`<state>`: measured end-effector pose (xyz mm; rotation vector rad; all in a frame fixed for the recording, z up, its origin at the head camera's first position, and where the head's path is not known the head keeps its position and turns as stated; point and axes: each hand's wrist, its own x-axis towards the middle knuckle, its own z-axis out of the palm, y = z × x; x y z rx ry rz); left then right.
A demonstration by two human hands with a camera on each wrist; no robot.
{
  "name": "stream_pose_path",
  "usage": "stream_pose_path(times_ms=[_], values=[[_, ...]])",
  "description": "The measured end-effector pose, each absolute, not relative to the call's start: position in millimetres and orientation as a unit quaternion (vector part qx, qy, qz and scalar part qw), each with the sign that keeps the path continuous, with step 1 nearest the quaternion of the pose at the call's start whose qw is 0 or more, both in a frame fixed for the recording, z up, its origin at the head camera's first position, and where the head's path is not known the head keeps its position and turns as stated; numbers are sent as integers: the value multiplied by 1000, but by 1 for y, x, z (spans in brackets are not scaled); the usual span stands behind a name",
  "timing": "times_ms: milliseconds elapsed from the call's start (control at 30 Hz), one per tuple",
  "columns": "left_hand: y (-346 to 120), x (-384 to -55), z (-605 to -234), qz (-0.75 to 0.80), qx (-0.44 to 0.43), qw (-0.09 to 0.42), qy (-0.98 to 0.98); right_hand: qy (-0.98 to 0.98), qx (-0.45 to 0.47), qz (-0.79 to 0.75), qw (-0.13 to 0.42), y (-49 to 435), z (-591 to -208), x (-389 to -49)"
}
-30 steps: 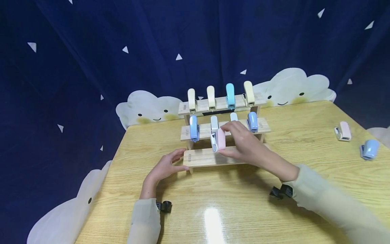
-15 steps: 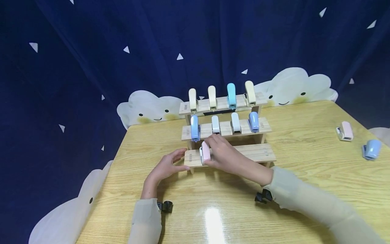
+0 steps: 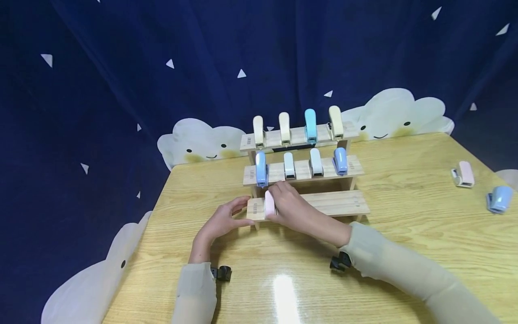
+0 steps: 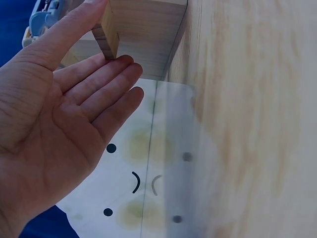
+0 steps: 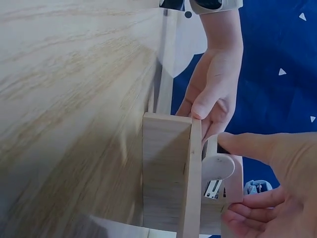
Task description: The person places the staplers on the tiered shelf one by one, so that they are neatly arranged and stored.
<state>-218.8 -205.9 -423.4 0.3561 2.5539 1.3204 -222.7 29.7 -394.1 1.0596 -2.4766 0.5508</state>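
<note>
My right hand (image 3: pixel 293 210) holds a small pink-and-white stapler (image 3: pixel 269 205) between thumb and fingers. The stapler stands upright at the left part of the bottom step of a wooden three-tier rack (image 3: pixel 333 203). In the right wrist view the stapler's white round end and metal part (image 5: pixel 214 188) show near the board. My left hand (image 3: pixel 222 219) is at the rack's left end, its thumb and nearly straight fingers touching the bottom board's end (image 4: pixel 105 37). On the middle tier stand a blue stapler (image 3: pixel 261 168), two white staplers (image 3: pixel 315 163) and another blue stapler (image 3: pixel 340 161).
Cream staplers (image 3: pixel 284 129) and a turquoise stapler (image 3: pixel 310 126) line the top tier. A pink stapler (image 3: pixel 465 174) and a blue stapler (image 3: pixel 499 199) lie at the right of the wooden table (image 3: pixel 243 279). A dark blue curtain (image 3: pixel 202 54) hangs behind.
My right hand has brought the pink stapler left and down onto the bottom step and turned it to face the front. My left hand has stayed at the rack's end.
</note>
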Motion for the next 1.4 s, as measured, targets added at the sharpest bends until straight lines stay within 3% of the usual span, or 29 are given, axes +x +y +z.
stream_pose_path(times_ms=[400, 600, 700, 833, 1000, 1167, 1400], values=[[-203, -220, -423, 448, 120, 124, 877, -890, 369, 215, 158, 34, -395, -223], [-201, -221, -424, 446, 124, 123, 878, -888, 370, 234, 139, 58, -376, -213], [-201, -221, -423, 444, 126, 123, 879, -868, 396, 251, 166, 81, -362, -214], [-203, -221, -421, 443, 128, 123, 879, -828, 422, 279, 241, 118, -345, -226], [-205, -221, -422, 443, 130, 125, 878, -807, 411, 297, 302, 173, -331, -240], [-205, -221, -422, 448, 127, 126, 876, -838, 347, 282, 314, 233, -330, -251], [-205, -219, -423, 449, 123, 132, 875, -901, 220, 257, 271, 316, -347, -257]])
